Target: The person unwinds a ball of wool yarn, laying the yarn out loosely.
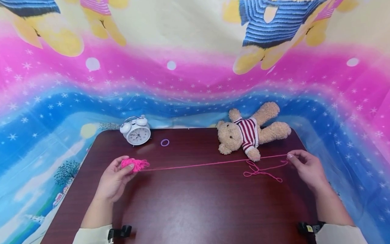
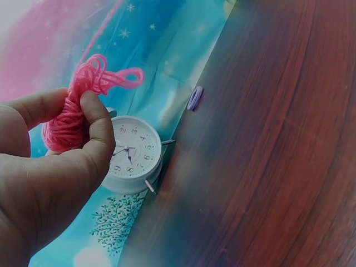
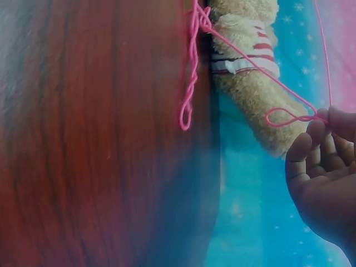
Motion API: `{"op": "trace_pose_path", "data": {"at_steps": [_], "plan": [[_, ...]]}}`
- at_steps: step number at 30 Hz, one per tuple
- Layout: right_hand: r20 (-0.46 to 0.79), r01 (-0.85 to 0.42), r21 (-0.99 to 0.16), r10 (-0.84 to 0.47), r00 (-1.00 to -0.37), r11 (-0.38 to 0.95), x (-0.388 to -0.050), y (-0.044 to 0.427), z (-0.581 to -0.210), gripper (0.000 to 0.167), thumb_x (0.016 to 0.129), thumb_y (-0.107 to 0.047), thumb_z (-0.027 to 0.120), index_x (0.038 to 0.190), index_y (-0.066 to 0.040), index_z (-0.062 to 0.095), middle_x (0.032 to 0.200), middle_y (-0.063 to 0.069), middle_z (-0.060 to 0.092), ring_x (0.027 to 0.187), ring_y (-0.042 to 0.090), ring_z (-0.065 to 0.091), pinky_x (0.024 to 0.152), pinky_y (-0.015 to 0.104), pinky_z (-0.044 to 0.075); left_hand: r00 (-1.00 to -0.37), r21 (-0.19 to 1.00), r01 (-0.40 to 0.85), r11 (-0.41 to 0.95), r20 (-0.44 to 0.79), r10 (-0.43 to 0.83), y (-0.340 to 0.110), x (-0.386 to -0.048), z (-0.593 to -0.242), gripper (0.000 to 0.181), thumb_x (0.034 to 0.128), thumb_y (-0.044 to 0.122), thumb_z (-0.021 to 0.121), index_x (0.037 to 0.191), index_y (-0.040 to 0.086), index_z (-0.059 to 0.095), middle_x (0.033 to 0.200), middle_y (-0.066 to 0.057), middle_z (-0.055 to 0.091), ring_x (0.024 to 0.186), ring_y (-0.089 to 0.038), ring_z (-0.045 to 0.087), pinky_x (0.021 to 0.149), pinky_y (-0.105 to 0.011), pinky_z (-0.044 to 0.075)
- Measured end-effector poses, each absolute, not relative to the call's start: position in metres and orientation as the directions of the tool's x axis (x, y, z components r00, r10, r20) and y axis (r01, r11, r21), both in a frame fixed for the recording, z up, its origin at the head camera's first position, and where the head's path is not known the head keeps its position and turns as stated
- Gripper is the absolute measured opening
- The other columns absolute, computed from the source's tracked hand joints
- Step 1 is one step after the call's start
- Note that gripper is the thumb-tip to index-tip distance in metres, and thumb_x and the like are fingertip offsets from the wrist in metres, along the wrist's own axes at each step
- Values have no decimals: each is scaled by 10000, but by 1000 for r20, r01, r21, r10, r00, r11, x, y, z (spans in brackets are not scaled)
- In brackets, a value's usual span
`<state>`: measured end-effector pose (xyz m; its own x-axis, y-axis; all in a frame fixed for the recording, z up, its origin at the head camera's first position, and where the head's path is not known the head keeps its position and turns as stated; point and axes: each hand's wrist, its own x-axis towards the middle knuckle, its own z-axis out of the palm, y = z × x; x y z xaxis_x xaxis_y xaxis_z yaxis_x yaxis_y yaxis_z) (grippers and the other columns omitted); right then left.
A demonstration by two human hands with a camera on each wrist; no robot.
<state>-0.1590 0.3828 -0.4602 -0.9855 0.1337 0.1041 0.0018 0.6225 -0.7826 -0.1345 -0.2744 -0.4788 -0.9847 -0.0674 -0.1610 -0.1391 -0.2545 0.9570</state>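
A small bundle of pink yarn (image 1: 136, 164) is pinched between the thumb and fingers of my left hand (image 1: 114, 179), at the left of the table. In the left wrist view the yarn bundle (image 2: 69, 119) shows wound strands and loose loops at its top. One strand (image 1: 198, 165) runs nearly straight across to my right hand (image 1: 307, 169), which pinches it between thumb and fingertips. From the right fingertips a slack, looped tail of yarn (image 1: 263, 173) hangs; the right wrist view shows a twisted loop (image 3: 192, 83) in it.
A white twin-bell alarm clock (image 1: 137, 134) stands at the table's back left, with a purple ring (image 1: 165, 142) beside it. A teddy bear (image 1: 248, 132) in a striped shirt lies at the back right. A patterned cloth (image 1: 182, 108) hangs behind the dark brown table (image 1: 195, 206).
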Motion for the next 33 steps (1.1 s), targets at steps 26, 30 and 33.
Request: {"op": "trace_pose_path", "data": {"at_steps": [26,30,33], "plan": [[106,33,-826,212,-971,562,-154,424,-470,248,1040,-290,650,1122,-60,697,824,-174,683,733,35,657,623,180,549,-986,950,-111,-292,-141,-85,-295,-128,-475,373,1022,66,648,1338,111,457,1161,33,682,984,-104,707,885,-252,583],[93,56,-818,227,-969,573,-153,429,-468,251,1045,-328,636,1114,-94,695,825,-182,677,738,42,656,620,182,546,-989,951,-89,-297,-120,-87,-298,-127,-475,362,1026,54,637,1336,125,464,1182,52,702,1014,-92,707,878,-240,581],[85,71,-804,232,-969,591,-151,432,-466,319,1049,-361,621,1145,-62,679,839,-168,677,751,58,655,623,200,551,-990,949,-73,-306,-105,-92,-299,-126,-475,351,1030,46,624,1332,134,470,1181,64,710,1033,-85,705,878,-233,577]]}}
